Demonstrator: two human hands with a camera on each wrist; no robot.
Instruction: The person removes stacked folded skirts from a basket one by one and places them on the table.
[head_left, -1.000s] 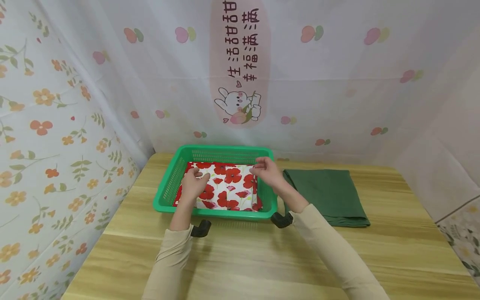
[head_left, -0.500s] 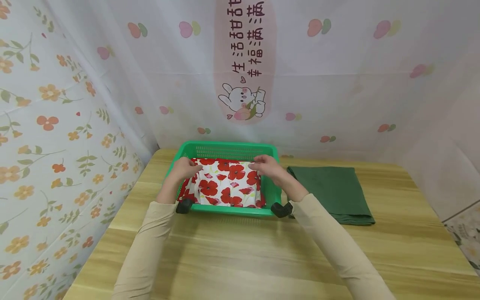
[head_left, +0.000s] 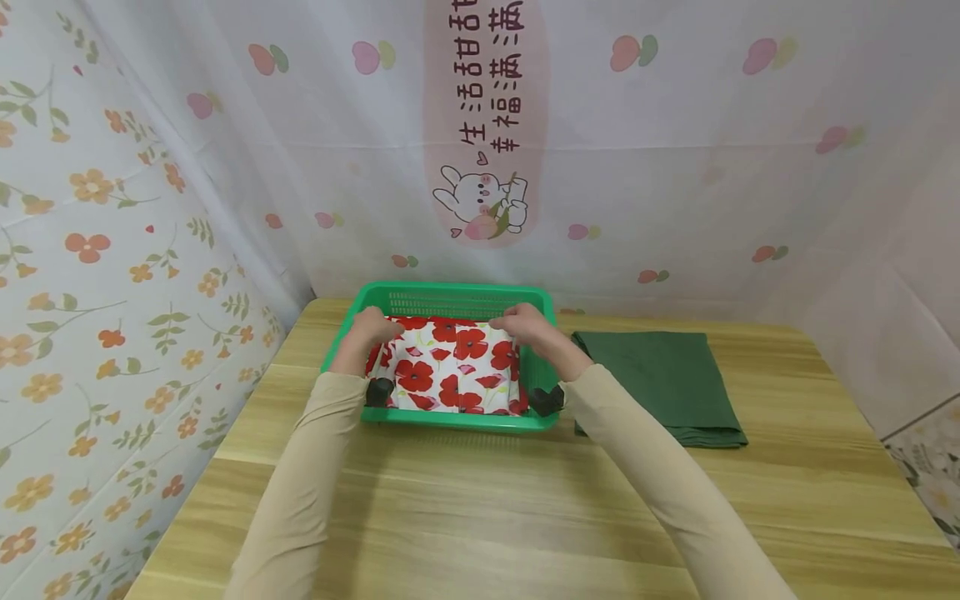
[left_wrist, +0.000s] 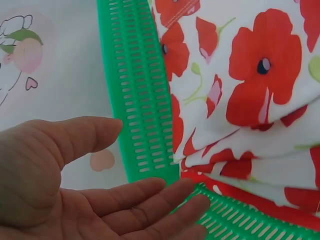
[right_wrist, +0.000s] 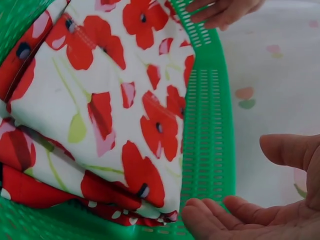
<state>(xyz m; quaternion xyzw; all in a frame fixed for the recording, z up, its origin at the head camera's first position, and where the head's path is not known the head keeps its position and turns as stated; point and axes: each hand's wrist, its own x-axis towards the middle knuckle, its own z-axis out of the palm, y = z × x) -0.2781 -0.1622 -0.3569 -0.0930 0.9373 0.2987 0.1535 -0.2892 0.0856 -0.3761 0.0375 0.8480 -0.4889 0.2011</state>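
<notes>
On the wooden tabletop [head_left: 465,517] before you stands a green basket [head_left: 457,420], with a folded dark green cloth [head_left: 652,379] lying just to its right. The folded poppy-print cloth [head_left: 450,367] lies inside the basket. Near its far corners, your left hand [head_left: 367,326] and right hand [head_left: 527,325] are both unclenched, fingers loosely extended and thumbs standing apart.

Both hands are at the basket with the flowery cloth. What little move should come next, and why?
Perhaps the left hand should gently press down the layers along the left side of the flowery cloth. They look bunched there, while its top lies fairly flat. That hand is close by and holds nothing, and the cloth is already inside the green basket.
</notes>
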